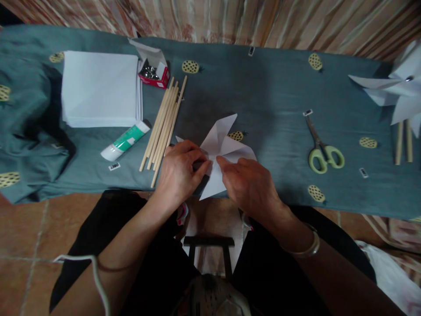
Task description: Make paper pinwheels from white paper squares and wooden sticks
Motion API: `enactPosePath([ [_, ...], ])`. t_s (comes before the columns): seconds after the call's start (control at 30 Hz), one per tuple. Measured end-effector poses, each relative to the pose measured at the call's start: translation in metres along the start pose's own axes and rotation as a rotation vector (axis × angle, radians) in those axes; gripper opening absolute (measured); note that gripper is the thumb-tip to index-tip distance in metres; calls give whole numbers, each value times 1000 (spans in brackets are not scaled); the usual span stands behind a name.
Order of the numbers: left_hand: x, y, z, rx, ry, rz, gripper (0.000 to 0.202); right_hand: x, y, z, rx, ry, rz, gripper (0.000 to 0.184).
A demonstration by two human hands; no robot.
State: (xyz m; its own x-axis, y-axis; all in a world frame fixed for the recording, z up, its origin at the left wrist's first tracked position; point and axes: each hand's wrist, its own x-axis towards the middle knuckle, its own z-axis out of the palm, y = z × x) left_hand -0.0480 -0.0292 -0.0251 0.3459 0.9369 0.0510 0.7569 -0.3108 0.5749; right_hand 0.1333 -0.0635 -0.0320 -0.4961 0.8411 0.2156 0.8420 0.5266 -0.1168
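A white paper pinwheel (215,134) lies near the front edge of the cloth-covered table, its pointed blades spread out. My left hand (180,169) grips its left side, with thumb and fingertips close to the centre and one blade partly hidden beneath. My right hand (248,182) is curled over the right side, a fingertip pressed at the middle and the other fingers folded on a blade. Whatever may lie under the fingertips is hidden. Just left of my left hand are several wooden sticks (164,123), laid in a loose bundle.
At left are a stack of white paper (100,90), a glue tube (126,140) and an open red box of metal pins (154,72). Green-handled scissors (320,151) lie at right. Finished-looking pinwheels (399,85) with sticks (404,142) rest at the far right.
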Motion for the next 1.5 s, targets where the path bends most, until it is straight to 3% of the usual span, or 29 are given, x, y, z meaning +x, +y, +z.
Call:
enactPosePath([
  [0.13, -3, 1, 0, 11, 51, 19, 18, 4, -2, -1, 2, -28, -9, 33],
  [0.27, -7, 5, 3, 68, 111, 151, 21, 8, -3, -5, 17, -90, -6, 32],
  [0.47, -9, 6, 10, 146, 110, 215, 24, 9, 1, -7, -6, -93, -8, 31],
  [0.67, -7, 5, 10, 181, 81, 229, 24, 11, 5, -9, 120, -201, 62, 34],
  [0.77, -6, 7, 8, 255, 106, 299, 22, 7, 16, -16, 313, -107, 102, 33],
  [0.9, -5, 10, 8, 300, 130, 320, 20, -8, 42, -31, 501, 130, 381, 28],
  [0.97, -6, 11, 8, 306, 104, 302, 21, -16, 53, -37, 491, 179, 418, 24],
  [1.33, -6, 15, 6, 231, 53, 209, 21, -31, 51, -37, 452, 44, 267, 25],
  [1.5, -6, 13, 8, 231, 96, 245, 19, -34, 59, -35, 461, 32, 211, 17],
])
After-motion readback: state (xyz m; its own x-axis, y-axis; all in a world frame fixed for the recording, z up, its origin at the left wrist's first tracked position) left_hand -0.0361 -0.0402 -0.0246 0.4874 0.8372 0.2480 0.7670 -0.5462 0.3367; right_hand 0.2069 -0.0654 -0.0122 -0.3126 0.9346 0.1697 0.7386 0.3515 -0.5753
